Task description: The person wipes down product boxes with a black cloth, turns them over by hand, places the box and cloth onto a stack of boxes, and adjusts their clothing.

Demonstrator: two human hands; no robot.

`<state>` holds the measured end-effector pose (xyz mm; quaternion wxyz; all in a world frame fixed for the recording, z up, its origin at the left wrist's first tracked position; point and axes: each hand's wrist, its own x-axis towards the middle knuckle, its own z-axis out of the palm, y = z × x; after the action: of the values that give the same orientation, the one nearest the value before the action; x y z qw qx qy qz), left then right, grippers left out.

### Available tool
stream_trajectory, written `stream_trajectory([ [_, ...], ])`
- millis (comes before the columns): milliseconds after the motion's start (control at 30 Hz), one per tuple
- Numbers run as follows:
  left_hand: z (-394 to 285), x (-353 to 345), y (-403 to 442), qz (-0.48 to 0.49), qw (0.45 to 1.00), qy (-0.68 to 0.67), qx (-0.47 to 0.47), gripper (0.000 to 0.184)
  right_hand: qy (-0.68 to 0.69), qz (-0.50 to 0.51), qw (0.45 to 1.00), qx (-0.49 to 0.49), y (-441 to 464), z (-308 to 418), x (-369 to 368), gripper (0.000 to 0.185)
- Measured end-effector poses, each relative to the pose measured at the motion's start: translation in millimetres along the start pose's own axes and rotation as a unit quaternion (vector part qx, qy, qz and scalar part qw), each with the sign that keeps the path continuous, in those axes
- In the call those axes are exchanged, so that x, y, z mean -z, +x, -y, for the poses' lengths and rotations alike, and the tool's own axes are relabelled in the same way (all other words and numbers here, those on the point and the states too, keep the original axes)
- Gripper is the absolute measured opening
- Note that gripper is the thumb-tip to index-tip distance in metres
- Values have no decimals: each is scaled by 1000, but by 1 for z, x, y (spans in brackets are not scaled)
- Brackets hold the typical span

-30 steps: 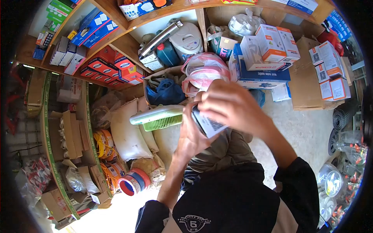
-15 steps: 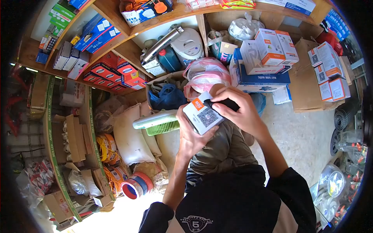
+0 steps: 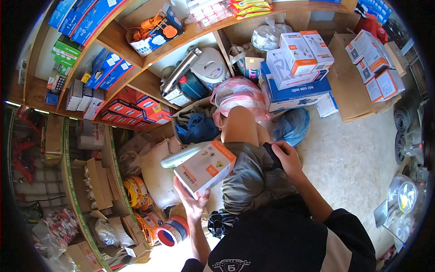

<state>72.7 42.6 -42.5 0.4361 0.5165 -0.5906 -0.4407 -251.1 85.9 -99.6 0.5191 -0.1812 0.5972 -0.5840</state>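
My left hand [image 3: 192, 201] holds a white and orange cardboard box [image 3: 205, 168] from below, fingers closed around its lower left edge. The box is tilted, with its printed face toward me. Over my knee, my right hand [image 3: 288, 159] is closed on a dark, narrow object [image 3: 272, 156] whose kind I cannot make out. Partly hidden behind the box is a pale green and white object [image 3: 174, 157]. My legs in olive shorts [image 3: 244, 181] lie between the two hands.
Wooden shelves [image 3: 158, 54] with boxes and appliances stand ahead. A blue bag [image 3: 292, 126], a pink striped bag [image 3: 242, 97] and stacked white and orange boxes [image 3: 297, 56] sit on the floor side. Cable coils and tape rolls [image 3: 172, 231] are at left.
My left hand has lowered the box leftward and turned it, showing another face. My right hand has moved away from the box, down to my knee, with the dark object. The view has shifted.
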Motion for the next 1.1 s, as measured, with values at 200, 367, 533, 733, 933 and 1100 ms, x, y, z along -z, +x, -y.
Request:
stream_trajectory([
  [200,-21,30,-25,27,997,71,15,104,-17,15,999,30,-14,2,-1,20],
  [367,-47,35,-48,29,997,69,14,122,-45,73,994,66,-29,15,-10,25],
  [533,-77,31,-67,-35,999,30,-14,124,-20,85,994,70,-48,18,-4,23],
  [733,-66,66,-61,-11,993,109,-47,111,10,87,996,34,-67,42,-16,21],
  [933,-91,45,-49,12,996,62,-69,100,52,180,981,43,-80,85,-68,20],
  [1100,-107,22,-21,54,916,389,-84,103,-118,177,902,375,-73,85,-104,15],
])
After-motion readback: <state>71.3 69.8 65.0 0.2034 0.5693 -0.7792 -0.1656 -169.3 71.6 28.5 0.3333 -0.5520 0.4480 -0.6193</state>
